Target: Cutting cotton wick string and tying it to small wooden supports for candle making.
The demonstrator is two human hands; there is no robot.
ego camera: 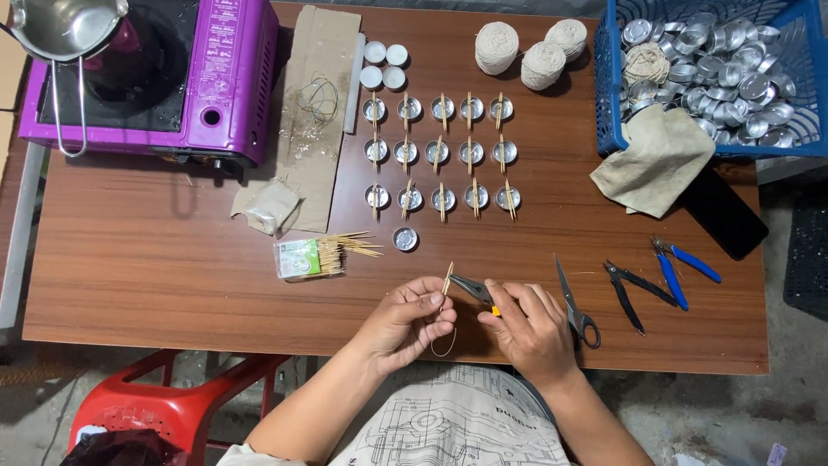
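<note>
My left hand (pixel 412 321) pinches a thin wooden stick (pixel 447 278) with a loop of pale string (pixel 445 343) hanging below it. My right hand (pixel 528 326) grips small pliers (pixel 471 288) whose jaws meet the stick near its base. Both hands hover over the front edge of the brown table (pixel 155 267). Beyond them, three rows of small metal cups (pixel 440 154) each carry a stick across the rim. One lone empty cup (pixel 404 238) sits below the rows.
A packet of wooden sticks (pixel 321 255), scissors (pixel 573 304), black pliers (pixel 635 292) and blue-handled pliers (pixel 681 267) lie near the hands. A purple gas stove (pixel 216 78) with a metal pot (pixel 65 26), string balls (pixel 528 50), a blue basket (pixel 609 103) of metal cups, a cloth (pixel 652 160).
</note>
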